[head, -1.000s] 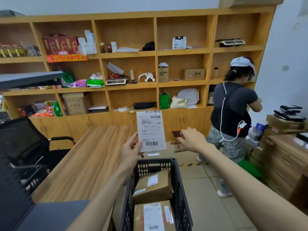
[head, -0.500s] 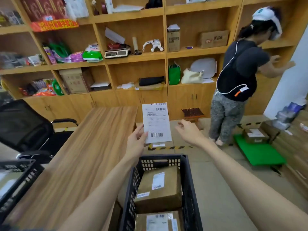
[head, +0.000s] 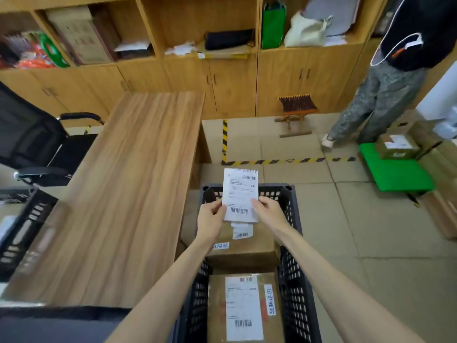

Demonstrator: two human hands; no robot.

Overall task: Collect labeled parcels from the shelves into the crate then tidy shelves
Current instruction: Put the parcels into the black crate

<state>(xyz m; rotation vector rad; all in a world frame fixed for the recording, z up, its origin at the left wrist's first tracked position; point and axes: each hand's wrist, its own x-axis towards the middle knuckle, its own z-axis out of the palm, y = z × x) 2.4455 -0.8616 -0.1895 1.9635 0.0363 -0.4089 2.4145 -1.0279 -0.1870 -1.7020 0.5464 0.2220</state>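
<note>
A white shipping label sheet (head: 240,194) with barcodes is held upright over the black plastic crate (head: 294,233). My left hand (head: 211,219) pinches its lower left edge and my right hand (head: 268,211) pinches its lower right edge. Inside the crate lie two brown cardboard parcels: a far one (head: 247,246) with a small barcode sticker and a near one (head: 243,308) with a large white label. The wooden shelves (head: 222,55) run along the back wall with bags, boxes and papers in them.
A long wooden table (head: 118,199) lies left of the crate, a black office chair (head: 32,144) beyond it. Another black crate (head: 22,231) is at far left. A person (head: 385,78) stands at right by a green cart (head: 395,169) with a parcel. A small wooden stool (head: 295,115) stands by the cabinets.
My head tilted down toward the crate. The label came down over the crate, and my right hand, empty before, now pinches its right edge together with the left hand.
</note>
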